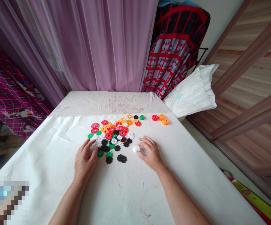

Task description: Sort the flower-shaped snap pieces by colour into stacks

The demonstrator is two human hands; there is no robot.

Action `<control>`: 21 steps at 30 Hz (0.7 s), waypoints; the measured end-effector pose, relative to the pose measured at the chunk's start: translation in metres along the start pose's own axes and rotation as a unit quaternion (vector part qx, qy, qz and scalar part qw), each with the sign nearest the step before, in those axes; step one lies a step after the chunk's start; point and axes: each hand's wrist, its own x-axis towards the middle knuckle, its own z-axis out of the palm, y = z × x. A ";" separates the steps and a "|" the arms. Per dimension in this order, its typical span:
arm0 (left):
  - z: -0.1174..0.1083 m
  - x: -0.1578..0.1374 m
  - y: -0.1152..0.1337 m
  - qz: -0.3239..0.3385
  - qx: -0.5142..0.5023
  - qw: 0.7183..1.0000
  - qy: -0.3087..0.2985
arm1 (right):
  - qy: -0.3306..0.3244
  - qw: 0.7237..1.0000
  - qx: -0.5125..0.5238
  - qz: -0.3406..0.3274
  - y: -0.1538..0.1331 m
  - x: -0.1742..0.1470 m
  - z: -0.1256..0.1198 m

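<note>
Thumb and fingers of the right hand point(149, 153) pinch a small white stack of notched discs point(136, 149) just right of center in the frame, its outline round, with no clear long axis. Left of that grip spreads a loose pile of flower-edged discs point(108, 136) in red, orange, green, black and white, flat and overlapping; the left hand point(85, 159), thumb and fingers parted, is nearer, at the pile's left edge. Red point(154, 117) and orange stacks point(165, 121) sit above and right on the white tablecloth point(126, 193).
</note>
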 end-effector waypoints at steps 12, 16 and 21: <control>0.000 0.000 0.001 -0.001 0.002 1.000 -0.001 | 0.036 0.996 0.062 0.061 0.010 0.009 0.006; 0.000 0.000 0.003 0.001 0.004 1.000 -0.004 | 0.020 0.990 0.035 0.136 0.023 0.030 0.021; -0.001 -0.001 0.003 -0.005 0.011 1.000 -0.006 | -0.059 0.984 -0.022 0.165 0.024 0.054 0.034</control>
